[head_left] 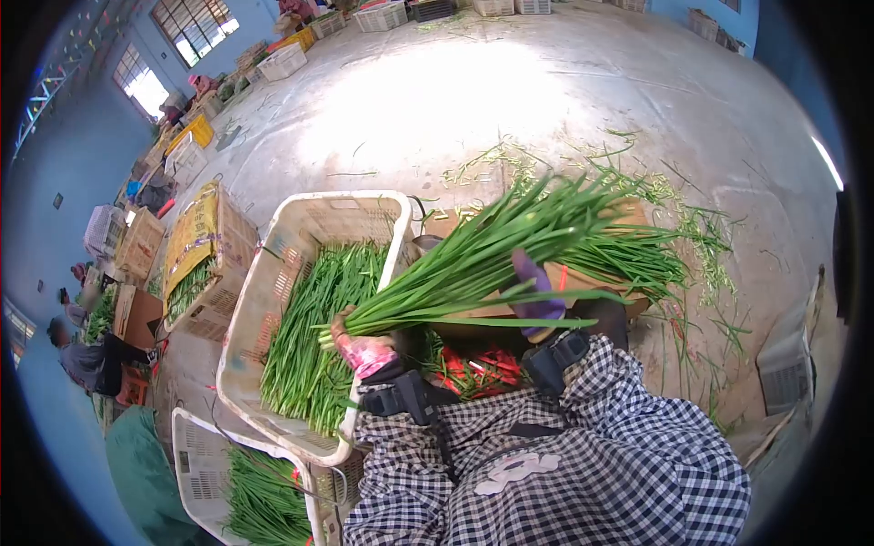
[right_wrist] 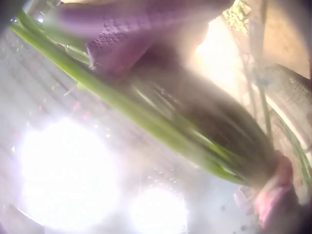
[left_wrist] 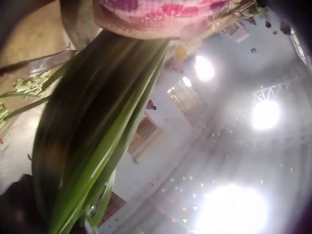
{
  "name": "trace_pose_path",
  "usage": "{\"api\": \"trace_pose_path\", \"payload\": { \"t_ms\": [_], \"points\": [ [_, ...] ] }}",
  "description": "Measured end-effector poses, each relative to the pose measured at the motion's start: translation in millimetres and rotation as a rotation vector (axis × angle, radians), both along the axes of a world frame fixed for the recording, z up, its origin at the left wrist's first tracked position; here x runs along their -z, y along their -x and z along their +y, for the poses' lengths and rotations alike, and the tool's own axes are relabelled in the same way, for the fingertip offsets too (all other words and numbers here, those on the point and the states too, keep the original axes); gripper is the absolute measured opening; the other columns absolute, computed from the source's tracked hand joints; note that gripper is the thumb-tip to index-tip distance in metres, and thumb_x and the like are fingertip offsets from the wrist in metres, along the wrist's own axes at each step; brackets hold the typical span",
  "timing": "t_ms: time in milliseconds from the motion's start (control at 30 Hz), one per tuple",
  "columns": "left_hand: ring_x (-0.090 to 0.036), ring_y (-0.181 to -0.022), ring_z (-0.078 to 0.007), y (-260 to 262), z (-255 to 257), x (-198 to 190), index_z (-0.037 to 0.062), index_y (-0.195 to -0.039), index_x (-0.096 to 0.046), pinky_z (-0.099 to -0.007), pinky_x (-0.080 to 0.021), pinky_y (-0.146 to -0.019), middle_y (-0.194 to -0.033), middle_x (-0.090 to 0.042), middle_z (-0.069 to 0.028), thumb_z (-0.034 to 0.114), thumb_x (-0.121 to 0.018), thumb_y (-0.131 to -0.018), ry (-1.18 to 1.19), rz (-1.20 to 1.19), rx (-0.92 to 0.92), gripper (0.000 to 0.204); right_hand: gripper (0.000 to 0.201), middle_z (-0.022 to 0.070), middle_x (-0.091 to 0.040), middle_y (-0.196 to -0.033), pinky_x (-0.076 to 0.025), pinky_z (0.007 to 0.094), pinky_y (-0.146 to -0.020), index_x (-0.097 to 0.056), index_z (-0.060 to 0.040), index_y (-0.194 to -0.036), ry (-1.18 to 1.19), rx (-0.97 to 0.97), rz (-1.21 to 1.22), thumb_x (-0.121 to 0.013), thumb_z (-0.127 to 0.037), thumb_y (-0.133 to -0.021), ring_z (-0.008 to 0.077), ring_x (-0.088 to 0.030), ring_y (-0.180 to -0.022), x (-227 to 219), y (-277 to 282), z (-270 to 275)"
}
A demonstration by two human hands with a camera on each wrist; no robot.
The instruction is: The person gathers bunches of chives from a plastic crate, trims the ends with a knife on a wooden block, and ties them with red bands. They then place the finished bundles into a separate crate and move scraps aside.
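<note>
My left hand (head_left: 362,351), in a pink patterned glove, grips the pale stem ends of a long bunch of green leafy stalks (head_left: 473,250). The leaves fan up and to the right. My right hand (head_left: 539,296), in a purple glove, lies against the bunch's lower side partway along, with a few leaves crossing it. In the right wrist view, purple fingers (right_wrist: 131,22) extend over the stalks (right_wrist: 195,122), and the pink left glove (right_wrist: 275,195) holds their far end. The left wrist view shows the pink glove (left_wrist: 165,14) above dark, blurred leaves (left_wrist: 92,112).
A white crate (head_left: 238,364) of stalks stands to the left, with another crate (head_left: 196,455) below it. More stalks (head_left: 628,259) lie on cardboard at the right. Red ties (head_left: 482,369) sit near the lap. Trimmings (head_left: 706,246) litter the floor. People and boxes line the left wall.
</note>
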State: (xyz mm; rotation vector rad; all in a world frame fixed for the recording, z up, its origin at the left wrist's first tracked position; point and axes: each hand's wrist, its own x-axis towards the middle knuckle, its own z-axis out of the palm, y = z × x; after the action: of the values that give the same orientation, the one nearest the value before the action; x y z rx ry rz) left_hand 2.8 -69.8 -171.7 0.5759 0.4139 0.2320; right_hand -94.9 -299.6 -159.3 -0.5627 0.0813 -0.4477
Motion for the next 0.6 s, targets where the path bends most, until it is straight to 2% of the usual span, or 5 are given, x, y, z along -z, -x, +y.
{"api": "trace_pose_path", "payload": {
  "t_ms": [267,333,400,500,600],
  "points": [
    [-0.061,-0.086,-0.0256,4,-63,59,0.0088,-0.105,-0.058,-0.0376,-0.051,-0.072,-0.098,-0.063,-0.0099,0.043,-0.043,-0.083,0.35,0.152,0.554,0.044,0.041,0.0082,-0.06,-0.091,-0.048,0.0283,-0.071,-0.046,-0.0041,-0.117,0.4,0.092,0.199,-0.058,0.003,-0.079,0.0151,-0.058,-0.08,-115,-51,13],
    [-0.06,-0.085,-0.0262,14,-77,54,0.009,-0.107,-0.056,-0.0399,-0.05,-0.075,-0.103,-0.06,-0.0099,0.05,-0.045,-0.082,0.224,0.189,0.685,0.049,0.031,0.0073,-0.06,-0.083,-0.047,0.027,-0.066,-0.051,-0.0039,-0.106,0.477,0.25,-0.194,-0.058,0.004,-0.078,0.0137,-0.058,-0.075,-138,-52,25],
    [-0.057,-0.092,-0.0277,22,-71,57,0.0102,-0.115,-0.049,-0.0399,-0.048,-0.079,-0.114,-0.053,-0.0126,0.048,-0.049,-0.082,0.092,0.311,0.823,0.05,0.026,0.0063,-0.062,-0.086,-0.047,0.0274,-0.069,-0.053,-0.0041,-0.103,0.79,0.225,-0.103,-0.06,-0.001,-0.078,0.0135,-0.059,-0.078,-151,-53,14],
    [-0.051,-0.103,-0.0277,24,-47,98,0.006,-0.123,-0.037,-0.0401,-0.045,-0.085,-0.117,-0.046,-0.0123,0.032,-0.053,-0.084,-0.303,-0.103,0.654,0.05,0.037,0.0131,-0.063,-0.095,-0.048,0.0291,-0.07,-0.053,-0.0053,-0.108,1.392,0.287,-0.09,-0.066,-0.011,-0.074,0.0199,-0.062,-0.082,-83,-97,-3],
    [-0.044,-0.113,-0.0249,25,-39,57,0.0044,-0.128,-0.026,-0.0379,-0.04,-0.092,-0.125,-0.039,-0.0158,0.009,-0.062,-0.075,-0.876,-0.233,0.626,0.064,0.041,0.0152,-0.062,-0.095,-0.048,0.0309,-0.073,-0.053,-0.0055,-0.11,1.382,0.514,-0.006,-0.067,-0.01,-0.071,0.0247,-0.062,-0.085,-85,-87,0]
  ]
}}
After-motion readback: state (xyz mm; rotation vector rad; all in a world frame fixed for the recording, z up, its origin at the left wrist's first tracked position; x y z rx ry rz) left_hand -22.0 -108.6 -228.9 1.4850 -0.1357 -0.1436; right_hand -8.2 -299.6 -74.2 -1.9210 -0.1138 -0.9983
